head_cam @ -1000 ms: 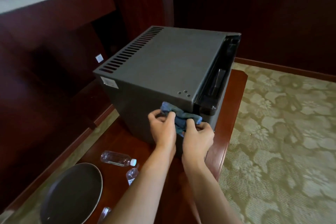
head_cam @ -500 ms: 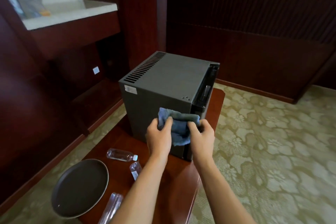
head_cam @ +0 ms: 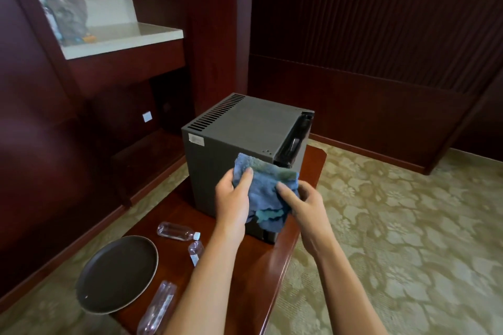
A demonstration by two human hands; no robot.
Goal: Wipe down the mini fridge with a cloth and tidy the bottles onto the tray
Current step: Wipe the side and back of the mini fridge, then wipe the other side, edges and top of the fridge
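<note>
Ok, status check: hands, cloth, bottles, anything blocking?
Left hand and right hand both grip blue cloth against mini fridge. Three bottles lying on table, tray bare. Nothing blocking.

Cloth (head_cam: 265,193) held in the fingers (head_cam: 246,175): blue with teal patches. Mini fridge (head_cam: 239,128) behind them: plain grey. Desk (head_cam: 261,261) beneath: reddish-brown. Tray (head_cam: 117,275): dark brown. Bottles (head_cam: 175,231): clear. Carpet (head_cam: 394,226): olive-and-cream floral.

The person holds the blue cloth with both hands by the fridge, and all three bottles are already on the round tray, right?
Not quite. The head view shows the three bottles lying on the wooden table beside the round tray, not on it. Both hands do hold the blue cloth by the fridge.
</note>
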